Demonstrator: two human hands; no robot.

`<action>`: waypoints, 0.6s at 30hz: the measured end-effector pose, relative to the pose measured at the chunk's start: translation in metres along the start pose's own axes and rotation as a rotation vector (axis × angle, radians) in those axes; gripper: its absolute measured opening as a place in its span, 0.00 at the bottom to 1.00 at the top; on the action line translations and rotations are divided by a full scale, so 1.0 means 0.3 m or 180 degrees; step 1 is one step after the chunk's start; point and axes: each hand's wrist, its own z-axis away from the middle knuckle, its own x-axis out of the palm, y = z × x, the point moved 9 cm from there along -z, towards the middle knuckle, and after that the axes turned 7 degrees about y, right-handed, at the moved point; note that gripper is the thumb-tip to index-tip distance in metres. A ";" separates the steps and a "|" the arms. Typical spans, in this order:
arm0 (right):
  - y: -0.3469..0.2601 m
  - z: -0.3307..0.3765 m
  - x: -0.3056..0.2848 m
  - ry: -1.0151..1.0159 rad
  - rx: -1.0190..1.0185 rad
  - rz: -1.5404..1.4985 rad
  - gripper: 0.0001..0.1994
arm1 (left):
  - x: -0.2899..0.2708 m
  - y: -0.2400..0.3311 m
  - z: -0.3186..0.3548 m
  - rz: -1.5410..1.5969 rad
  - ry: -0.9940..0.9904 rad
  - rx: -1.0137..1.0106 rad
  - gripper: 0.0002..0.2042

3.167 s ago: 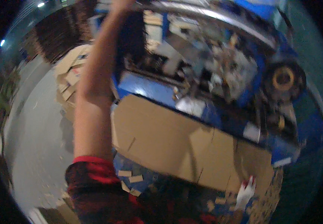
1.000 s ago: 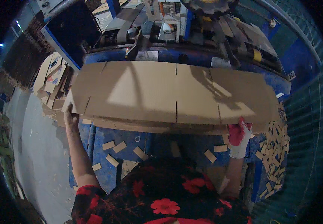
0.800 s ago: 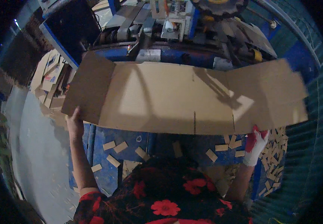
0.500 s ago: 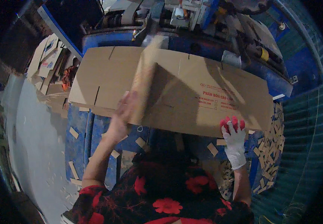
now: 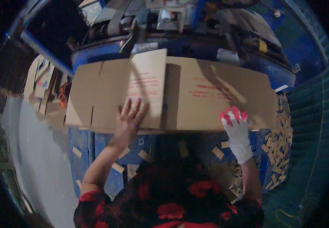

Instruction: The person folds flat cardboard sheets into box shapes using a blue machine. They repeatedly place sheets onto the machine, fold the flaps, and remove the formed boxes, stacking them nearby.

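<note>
A wide brown flat-cut cardboard box [image 5: 255, 83] with red print lies across the work surface in front of me. On its left half stands a folded panel [image 5: 149, 68], its red-printed face showing and its right edge apparently lifted. My bare left hand [image 5: 131, 118] rests against the lower part of this panel, fingers spread. At the near edge of the box's right half is my right hand [image 5: 236, 127], in a white glove with red fingertips. Its fingers lie apart on the cardboard; the thumb is hidden.
A blue machine [image 5: 195, 47] with rollers and belts stands just beyond the cardboard. Small cardboard offcuts [image 5: 278, 155] heap up at the right, and several lie on the blue surface [image 5: 81, 144] nearer me. Stacked cardboard [image 5: 42, 85] is at the far left.
The panel under my left hand was a blurred, narrow upright strip; now its printed face shows broadly. My left hand has moved slightly right and opened flatter. My right hand stays at the near edge.
</note>
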 end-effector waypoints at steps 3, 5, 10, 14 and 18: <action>0.063 -0.096 0.096 -0.0158 0.0190 -0.0151 0.28 | 0.000 -0.086 -0.101 0.0494 0.0340 -0.0228 0.30; 0.114 -0.144 0.146 -0.0244 0.0270 0.0056 0.26 | 0.022 -0.129 -0.160 0.0663 0.0472 -0.0326 0.29; 0.185 -0.258 0.209 -0.0255 0.0064 0.0524 0.24 | 0.070 -0.194 -0.319 0.0768 0.0679 -0.0334 0.24; 0.268 -0.394 0.271 -0.0157 0.0201 0.0272 0.24 | 0.121 -0.241 -0.461 0.0461 0.0693 -0.0213 0.26; 0.338 -0.509 0.347 -0.0139 0.0022 0.0594 0.24 | 0.167 -0.285 -0.572 0.0321 0.0873 0.0069 0.28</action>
